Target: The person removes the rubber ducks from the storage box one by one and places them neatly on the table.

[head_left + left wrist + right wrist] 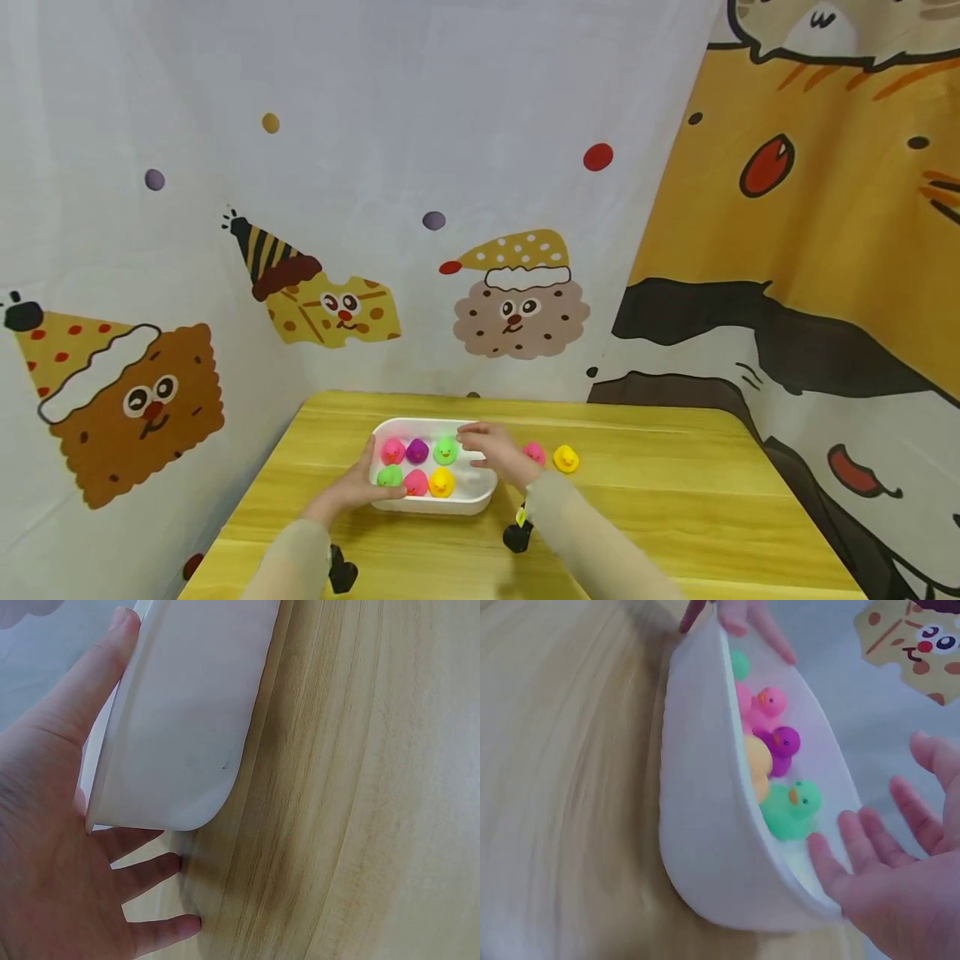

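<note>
A white plastic tray (pixel 472 504) stands on the wooden table with several small rubber ducks inside, in two rows. The back row has a pink duck (pixel 392 451), a purple duck (pixel 417 451) and a green duck (pixel 446 451). In front are a green duck (pixel 390 476), a pink duck (pixel 416 482) and a yellow duck (pixel 441 482). My left hand (pixel 352 487) rests against the tray's left end, thumb along the front rim, fingers spread and fairly straight. Over the tray's right end, beside the back green duck, my right hand (pixel 498 450) holds nothing, its fingers loosely extended.
Right of the tray, a pink duck (pixel 534 452), partly behind my right hand, and a yellow duck (pixel 566 458) sit on the wooden table (pixel 675 500). A cartoon-printed cloth (pixel 420 167) hangs behind the table and along its sides.
</note>
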